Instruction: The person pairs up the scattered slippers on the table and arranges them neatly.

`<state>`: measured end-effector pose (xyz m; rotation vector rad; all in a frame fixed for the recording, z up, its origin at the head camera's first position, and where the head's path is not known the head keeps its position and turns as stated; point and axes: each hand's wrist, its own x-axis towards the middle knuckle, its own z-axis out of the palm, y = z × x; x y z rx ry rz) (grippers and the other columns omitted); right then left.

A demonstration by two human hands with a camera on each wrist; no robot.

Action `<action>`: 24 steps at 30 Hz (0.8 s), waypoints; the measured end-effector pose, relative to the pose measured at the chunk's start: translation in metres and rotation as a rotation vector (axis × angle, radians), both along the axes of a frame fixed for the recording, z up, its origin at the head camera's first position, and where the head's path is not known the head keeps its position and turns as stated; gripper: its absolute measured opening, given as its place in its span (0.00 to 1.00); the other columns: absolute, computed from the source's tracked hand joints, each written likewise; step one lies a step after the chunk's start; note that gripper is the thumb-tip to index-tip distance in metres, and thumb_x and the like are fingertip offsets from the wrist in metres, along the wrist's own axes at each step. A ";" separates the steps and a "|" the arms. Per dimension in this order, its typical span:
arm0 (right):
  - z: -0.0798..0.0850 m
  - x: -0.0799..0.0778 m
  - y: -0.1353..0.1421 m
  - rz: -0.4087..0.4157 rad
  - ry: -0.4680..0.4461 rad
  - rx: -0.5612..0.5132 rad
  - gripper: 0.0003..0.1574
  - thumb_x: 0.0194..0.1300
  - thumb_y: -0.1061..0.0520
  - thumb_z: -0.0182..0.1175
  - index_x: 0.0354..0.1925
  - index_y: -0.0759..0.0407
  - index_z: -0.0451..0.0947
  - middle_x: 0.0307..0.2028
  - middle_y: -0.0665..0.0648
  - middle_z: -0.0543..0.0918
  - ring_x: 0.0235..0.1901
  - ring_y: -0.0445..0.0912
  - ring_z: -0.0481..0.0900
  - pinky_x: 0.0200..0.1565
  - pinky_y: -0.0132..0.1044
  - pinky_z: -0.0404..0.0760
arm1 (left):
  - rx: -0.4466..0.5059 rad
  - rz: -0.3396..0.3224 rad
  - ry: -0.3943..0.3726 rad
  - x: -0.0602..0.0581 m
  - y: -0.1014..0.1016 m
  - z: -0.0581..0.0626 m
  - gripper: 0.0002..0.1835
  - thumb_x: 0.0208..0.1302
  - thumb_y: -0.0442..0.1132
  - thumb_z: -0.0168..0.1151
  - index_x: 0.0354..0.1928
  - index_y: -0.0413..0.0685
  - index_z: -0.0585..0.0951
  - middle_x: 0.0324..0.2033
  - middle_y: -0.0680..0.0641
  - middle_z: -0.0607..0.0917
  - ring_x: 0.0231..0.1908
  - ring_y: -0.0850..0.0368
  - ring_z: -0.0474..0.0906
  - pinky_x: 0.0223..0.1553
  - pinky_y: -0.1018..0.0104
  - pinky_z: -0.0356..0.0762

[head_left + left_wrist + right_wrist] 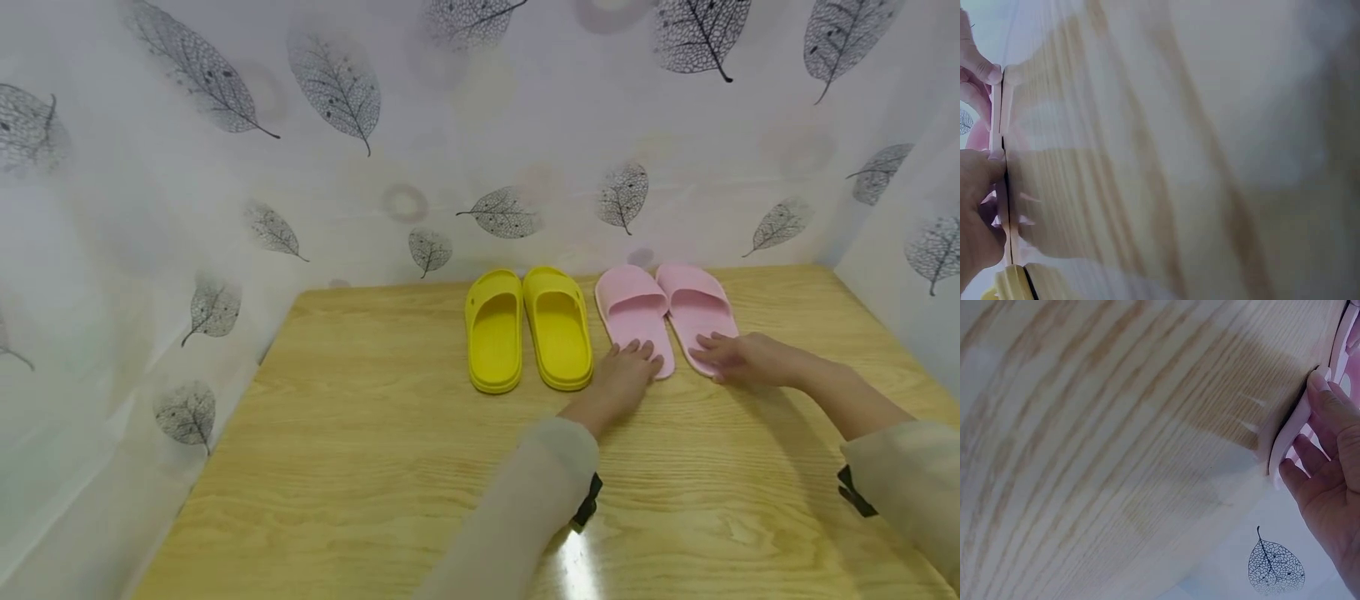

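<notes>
Two pink slippers (636, 321) lie side by side on the wooden surface, toes toward the back, their inner edges touching near the toes. My left hand (621, 375) holds the left pink slipper at its heel, fingers over the sole and thumb at the right edge. At the heel of the right pink slipper (699, 315), my right hand (753, 360) grips the edge. In the right wrist view, the thumb (1321, 382) meets the heel rim while the other fingers bend along the side. Both soles appear to rest flat.
A pair of yellow slippers (495, 346) stands just left of the pink pair, toes also backward. Pale leaf-printed sheeting (405, 167) hangs behind and at both sides of the wooden tabletop (360, 433).
</notes>
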<state>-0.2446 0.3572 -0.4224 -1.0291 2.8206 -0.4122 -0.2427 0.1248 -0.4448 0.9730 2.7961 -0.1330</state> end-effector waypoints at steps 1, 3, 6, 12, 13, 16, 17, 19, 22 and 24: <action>0.000 0.000 0.000 -0.001 0.008 0.003 0.24 0.54 0.61 0.66 0.51 0.68 0.79 0.55 0.74 0.73 0.55 0.71 0.69 0.53 0.62 0.69 | 0.017 0.009 -0.004 0.000 0.000 -0.001 0.24 0.76 0.47 0.37 0.71 0.70 0.57 0.73 0.61 0.51 0.72 0.64 0.45 0.71 0.65 0.44; 0.000 0.001 0.000 -0.001 0.025 0.000 0.25 0.54 0.61 0.67 0.50 0.68 0.79 0.55 0.74 0.73 0.54 0.71 0.69 0.52 0.62 0.69 | 0.046 0.022 -0.005 0.000 0.001 -0.003 0.24 0.75 0.47 0.38 0.71 0.70 0.58 0.73 0.61 0.51 0.72 0.64 0.45 0.71 0.65 0.44; -0.002 0.003 -0.001 0.005 0.044 -0.013 0.25 0.53 0.62 0.67 0.50 0.69 0.78 0.54 0.75 0.73 0.54 0.72 0.70 0.52 0.62 0.69 | 0.082 0.043 -0.015 0.000 0.000 -0.007 0.24 0.75 0.48 0.38 0.71 0.71 0.58 0.72 0.62 0.51 0.72 0.65 0.44 0.71 0.64 0.44; -0.006 0.007 -0.002 0.002 0.115 -0.024 0.25 0.52 0.65 0.66 0.50 0.71 0.78 0.53 0.76 0.74 0.51 0.70 0.73 0.49 0.60 0.73 | 0.135 0.050 -0.065 -0.001 -0.004 -0.006 0.25 0.74 0.48 0.38 0.71 0.70 0.57 0.73 0.61 0.49 0.72 0.65 0.41 0.72 0.62 0.42; -0.006 0.008 -0.002 -0.006 0.124 -0.023 0.24 0.52 0.65 0.67 0.50 0.70 0.78 0.52 0.75 0.75 0.51 0.69 0.74 0.48 0.59 0.74 | 0.145 0.041 -0.087 -0.002 -0.005 -0.005 0.25 0.74 0.48 0.38 0.71 0.69 0.56 0.73 0.60 0.48 0.73 0.64 0.40 0.72 0.62 0.41; -0.004 0.012 0.000 -0.035 0.131 -0.023 0.23 0.53 0.64 0.67 0.49 0.68 0.80 0.52 0.73 0.76 0.50 0.67 0.76 0.48 0.58 0.75 | 0.193 0.014 -0.165 -0.004 -0.009 -0.003 0.26 0.75 0.48 0.38 0.72 0.65 0.55 0.73 0.58 0.47 0.73 0.63 0.38 0.72 0.61 0.38; -0.002 0.013 0.001 -0.046 0.125 -0.025 0.23 0.53 0.63 0.68 0.49 0.68 0.80 0.53 0.72 0.76 0.49 0.67 0.77 0.48 0.58 0.75 | 0.207 0.002 -0.182 -0.004 -0.010 -0.002 0.26 0.74 0.48 0.39 0.72 0.64 0.55 0.74 0.57 0.47 0.73 0.62 0.38 0.72 0.61 0.39; 0.001 0.015 0.002 -0.068 0.104 -0.028 0.24 0.55 0.61 0.67 0.50 0.67 0.79 0.54 0.72 0.75 0.48 0.67 0.77 0.48 0.58 0.75 | 0.228 -0.019 -0.197 -0.005 -0.012 -0.001 0.27 0.74 0.50 0.40 0.73 0.62 0.55 0.74 0.55 0.48 0.73 0.61 0.39 0.72 0.60 0.39; 0.006 0.018 0.003 -0.083 0.082 -0.040 0.24 0.58 0.59 0.65 0.52 0.68 0.77 0.55 0.72 0.73 0.46 0.69 0.77 0.48 0.59 0.75 | 0.231 -0.034 -0.198 -0.006 -0.013 0.001 0.30 0.73 0.56 0.40 0.73 0.60 0.53 0.74 0.54 0.47 0.73 0.60 0.39 0.72 0.60 0.39; 0.008 0.019 0.003 -0.094 0.084 -0.051 0.24 0.59 0.58 0.64 0.53 0.68 0.77 0.56 0.73 0.72 0.47 0.69 0.77 0.48 0.60 0.75 | 0.220 -0.041 -0.192 -0.005 -0.013 0.002 0.33 0.71 0.60 0.39 0.74 0.60 0.49 0.74 0.54 0.44 0.73 0.61 0.37 0.72 0.60 0.38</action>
